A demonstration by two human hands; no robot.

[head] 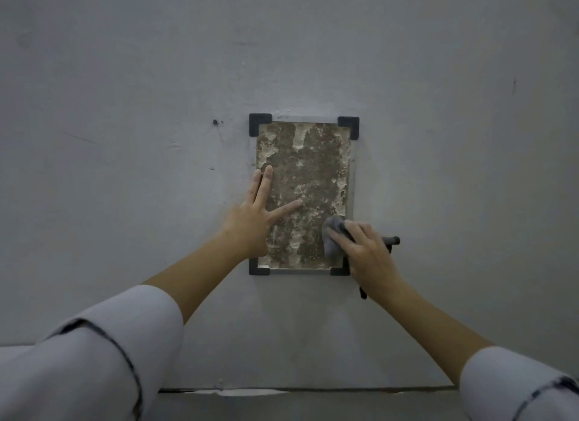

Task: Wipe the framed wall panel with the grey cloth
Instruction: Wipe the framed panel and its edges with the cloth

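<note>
The framed wall panel [308, 169] hangs on a grey wall; it has a thin metal frame, black corner pieces and a blotchy brown and white surface. My left hand [253, 220] lies flat on the panel's left side with its fingers spread and straight. My right hand [365, 251] grips the bunched grey cloth [332, 235] and holds it against the panel's lower right part, just above the bottom right corner piece. Part of the cloth is hidden under my fingers.
A dark strap or handle [393, 241] sticks out from behind my right hand, and a piece of it hangs below my wrist. A small screw [215, 122] sits in the wall left of the panel. A horizontal seam [313, 390] runs along the wall low down.
</note>
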